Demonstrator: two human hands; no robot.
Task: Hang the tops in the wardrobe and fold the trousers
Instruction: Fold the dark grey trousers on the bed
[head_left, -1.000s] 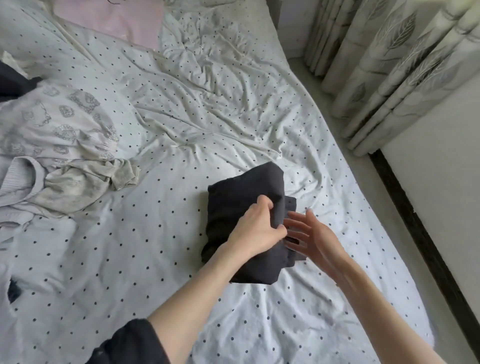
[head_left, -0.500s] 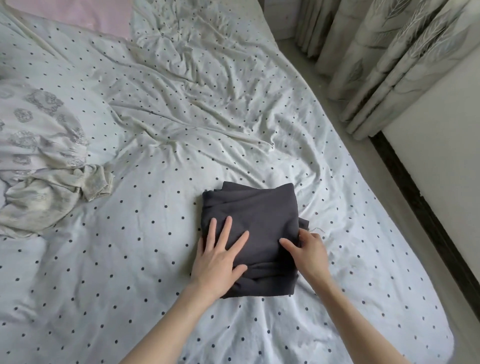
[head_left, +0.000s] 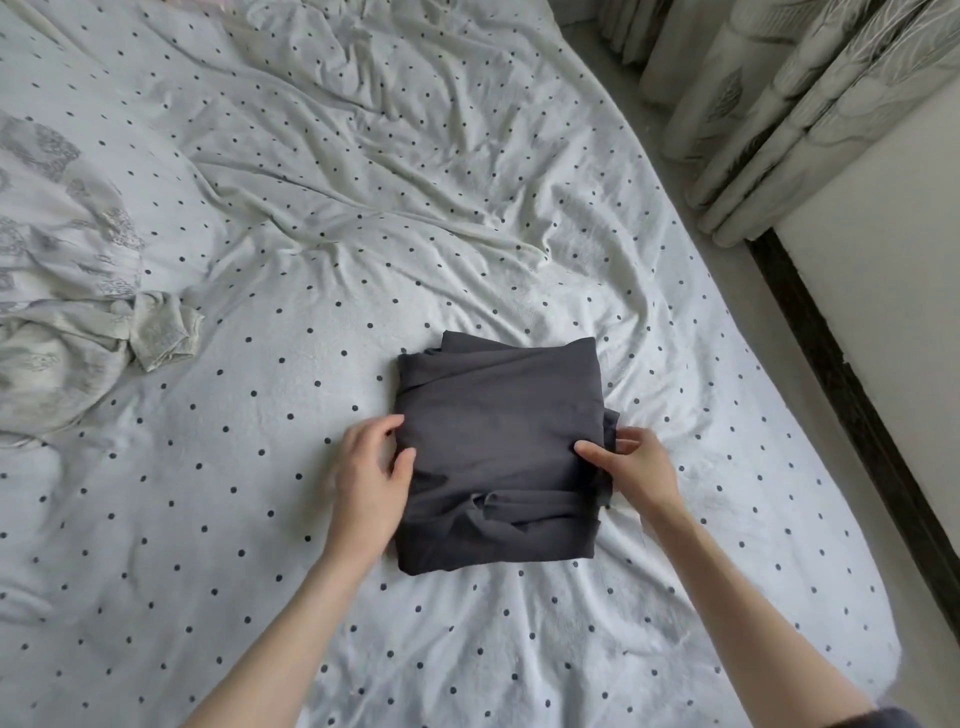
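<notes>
On the dotted bedsheet (head_left: 467, 218), the left hand (head_left: 370, 478) and right hand (head_left: 636, 467) each grip a side edge of the folded dark trousers (head_left: 498, 431).

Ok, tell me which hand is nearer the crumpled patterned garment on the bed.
Left. The left hand grips the folded dark trousers' edge facing the patterned garment; the right hand holds the far edge.

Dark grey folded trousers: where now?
Head view: the dark grey folded trousers lie centre-right on the dotted bedsheet, between the left hand and right hand, both gripping their side edges.
</notes>
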